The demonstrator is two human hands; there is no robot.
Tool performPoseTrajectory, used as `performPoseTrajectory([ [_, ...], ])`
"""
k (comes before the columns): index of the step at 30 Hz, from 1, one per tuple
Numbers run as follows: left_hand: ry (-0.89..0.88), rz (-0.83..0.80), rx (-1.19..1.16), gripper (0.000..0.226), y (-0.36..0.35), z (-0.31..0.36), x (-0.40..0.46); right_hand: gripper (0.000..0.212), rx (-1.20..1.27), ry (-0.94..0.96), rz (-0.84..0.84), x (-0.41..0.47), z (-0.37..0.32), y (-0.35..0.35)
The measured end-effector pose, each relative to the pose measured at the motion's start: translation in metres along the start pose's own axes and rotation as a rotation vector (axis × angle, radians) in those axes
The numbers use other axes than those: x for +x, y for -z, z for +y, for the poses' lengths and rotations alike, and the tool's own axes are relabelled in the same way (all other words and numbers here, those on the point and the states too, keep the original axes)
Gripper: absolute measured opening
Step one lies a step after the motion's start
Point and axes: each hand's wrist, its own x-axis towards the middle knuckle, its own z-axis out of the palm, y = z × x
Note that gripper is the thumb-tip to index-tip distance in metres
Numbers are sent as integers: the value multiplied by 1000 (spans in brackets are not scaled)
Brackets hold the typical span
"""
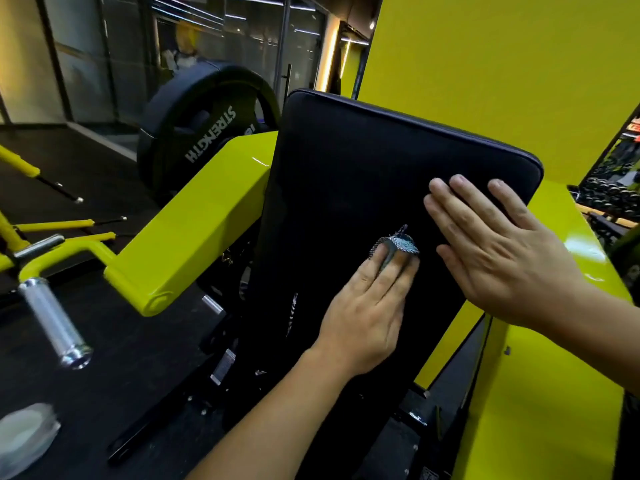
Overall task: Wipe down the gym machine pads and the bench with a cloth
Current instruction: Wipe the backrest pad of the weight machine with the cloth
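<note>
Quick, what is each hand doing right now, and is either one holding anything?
Left hand: fingers straight, pressing the cloth flat against the black pad.
Right hand: open, flat on the pad, holding nothing.

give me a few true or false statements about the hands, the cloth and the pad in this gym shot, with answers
1. The left hand presses a small cloth against the black pad. True.
2. The right hand grips the silver handle. False: it lies flat on the pad with straight fingers; the silver handle is untouched, off to the left.
3. The cloth covers most of the pad. False: only a small bunched bit shows beyond the left fingertips.
4. A black weight plate sits behind the yellow arm of the machine. True.
5. The pad is red. False: it is black.
</note>
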Motion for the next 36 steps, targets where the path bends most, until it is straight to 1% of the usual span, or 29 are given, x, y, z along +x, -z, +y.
performPoseTrajectory([
  [2,-74,-17,50,60,7,-18,2,66,1,-3,11,-1,-1,0],
  [4,-53,-14,95,63,14,-38,4,66,11,-9,-2,2,-1,2],
  [7,127,40,83,63,28,-71,8,67,27,-21,-50,3,-2,2],
  [10,200,46,58,62,39,-94,14,67,17,-31,-73,2,-3,1],
  [11,250,60,22,62,41,-95,17,67,14,-31,-77,2,-2,0],
  [14,482,157,-137,61,37,-72,26,67,-2,-32,-88,2,-2,-1],
  [16,529,211,-194,60,23,-47,27,67,-4,-30,-85,2,-3,-1],
  [18,466,199,-210,61,3,-16,18,67,-15,-25,-87,3,-3,-1],
  [21,298,113,-214,64,-24,33,-8,66,-18,-21,-85,2,-2,-1],
  [23,156,64,-183,63,-36,53,-23,66,-15,-19,-75,2,-2,-1],
  [25,6,-1,-94,61,-42,57,-31,66,-9,-13,-76,2,-1,0],
  [27,-65,-49,-42,63,-39,48,-31,66,-4,-6,-79,2,0,0],
  [29,-98,-78,-20,63,-31,35,-30,67,-4,-7,-77,2,0,0],
  [30,-82,-72,5,63,-27,25,-29,67,0,-7,-78,3,0,0],
  [31,-25,-41,38,63,-21,11,-28,67,6,-8,-80,3,0,0],
  [32,62,10,73,63,-14,-6,-26,67,12,-11,-83,3,1,0],
  [34,304,104,78,68,5,-46,-20,67,14,-16,-91,4,0,0],
  [35,417,126,46,69,15,-63,-17,67,10,-17,-96,3,0,-1],
  [36,489,119,-2,70,24,-75,-15,67,8,-17,-98,4,0,-1],
])
